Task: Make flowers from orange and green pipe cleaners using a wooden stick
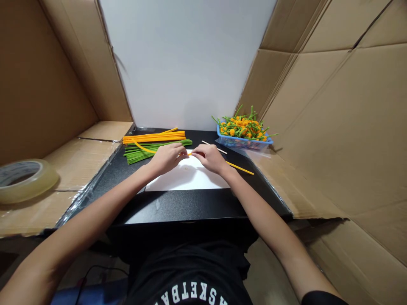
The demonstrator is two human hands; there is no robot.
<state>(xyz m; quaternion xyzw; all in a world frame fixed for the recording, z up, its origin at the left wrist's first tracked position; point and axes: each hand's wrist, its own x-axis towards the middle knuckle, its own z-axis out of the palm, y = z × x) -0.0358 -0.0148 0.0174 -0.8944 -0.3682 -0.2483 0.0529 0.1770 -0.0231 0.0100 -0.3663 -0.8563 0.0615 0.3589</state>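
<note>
My left hand (168, 158) and my right hand (208, 158) meet above a white paper sheet (187, 178), their fingertips pinching a yellow pipe cleaner (240, 168). One end of it runs out to the lower right, past my right hand. A curved yellow length (143, 148) leaves my left hand toward the green pipe cleaners (143, 151), which lie in a bundle beside orange ones (154, 137). A thin white stick (214, 147) lies just beyond my right hand, not touching it. My fingers hide the pipe cleaner's middle.
A blue plastic basket (244, 143) heaped with orange-and-green pipe-cleaner flowers stands at the far right of the black table (178, 207). Cardboard panels (333, 118) wall both sides, and a clear tape roll (23, 181) rests on the left cardboard.
</note>
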